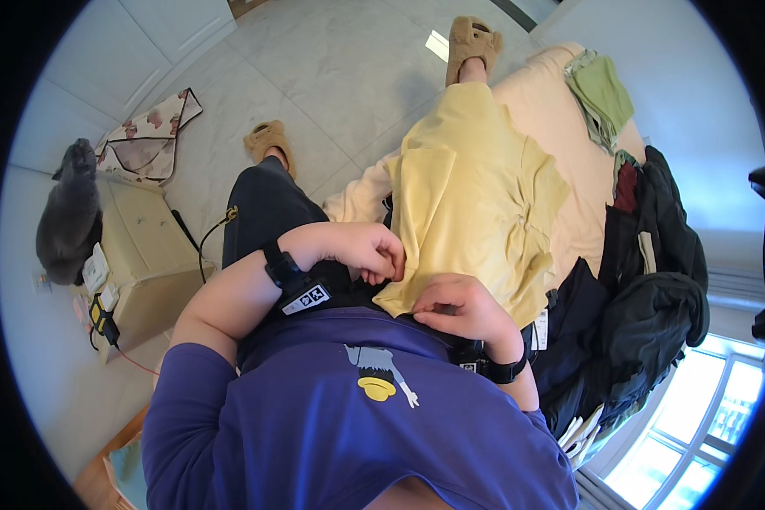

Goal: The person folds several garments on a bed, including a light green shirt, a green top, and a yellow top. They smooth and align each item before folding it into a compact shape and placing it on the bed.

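A pale yellow garment (476, 195) lies spread over my right leg and the edge of the bed, its left side folded over in a long strip. Whether it is a shirt or something else, I cannot tell. My left hand (370, 253) has its fingers curled closed on the garment's left edge, close to my waist. At the near end of the cloth, my right hand (463, 308) pinches the hem between thumb and fingers. Both wrists wear black straps (282, 265) with small devices.
The bed (582, 204) carries a folded green garment (602, 93) and a heap of dark clothes (637, 340) on the right. At left, a grey cat (70, 212) sits on a cream cabinet (149, 221), near a patterned cloth (153, 140). A black cable (206, 246) hangs by my left leg.
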Demonstrator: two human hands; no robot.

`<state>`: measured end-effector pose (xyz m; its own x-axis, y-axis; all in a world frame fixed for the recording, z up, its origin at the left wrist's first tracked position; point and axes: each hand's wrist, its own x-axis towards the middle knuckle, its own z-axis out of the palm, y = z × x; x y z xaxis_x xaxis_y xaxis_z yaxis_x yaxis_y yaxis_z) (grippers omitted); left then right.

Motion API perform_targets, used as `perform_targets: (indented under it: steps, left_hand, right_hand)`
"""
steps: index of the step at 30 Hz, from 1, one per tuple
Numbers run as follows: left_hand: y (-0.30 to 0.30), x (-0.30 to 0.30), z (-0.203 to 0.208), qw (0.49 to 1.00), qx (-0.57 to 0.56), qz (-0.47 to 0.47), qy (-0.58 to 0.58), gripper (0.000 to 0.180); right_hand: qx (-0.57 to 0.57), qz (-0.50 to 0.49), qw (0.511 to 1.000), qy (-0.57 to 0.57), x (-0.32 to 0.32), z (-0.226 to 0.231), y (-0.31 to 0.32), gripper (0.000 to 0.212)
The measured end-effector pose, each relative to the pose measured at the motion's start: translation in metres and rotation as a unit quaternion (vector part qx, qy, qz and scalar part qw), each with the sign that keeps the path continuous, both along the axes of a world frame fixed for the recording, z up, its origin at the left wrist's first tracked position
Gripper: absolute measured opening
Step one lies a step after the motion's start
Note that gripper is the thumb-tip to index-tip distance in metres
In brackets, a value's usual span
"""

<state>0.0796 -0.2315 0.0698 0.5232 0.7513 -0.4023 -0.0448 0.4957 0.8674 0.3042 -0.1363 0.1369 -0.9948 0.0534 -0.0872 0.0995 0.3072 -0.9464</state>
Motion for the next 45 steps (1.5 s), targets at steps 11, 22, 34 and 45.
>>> perform_targets:
  steps: [11, 22, 34, 45]
  left_hand:
    - [-0.003, 0.013, -0.036, 0.954, -0.137, 0.258, -0.073, 0.023]
    - [0.002, 0.01, -0.015, 0.951, -0.11, 0.282, 0.061, 0.03]
    - [0.001, 0.004, -0.003, 0.958, 0.031, 0.225, 0.174, 0.021]
    - [-0.019, 0.021, 0.035, 0.8, 0.257, 0.048, 0.54, 0.018]
  right_hand:
    - [0.302, 0.038, 0.95, -0.072, -0.008, 0.004, -0.021, 0.02]
    - [0.117, 0.032, 0.989, 0.084, -0.01, 0.006, -0.022, 0.012]
    - [0.099, -0.159, 0.982, -0.031, -0.002, 0.015, 0.004, 0.007]
    - [0.537, -0.02, 0.84, 0.075, -0.109, -0.021, 0.072, 0.051]
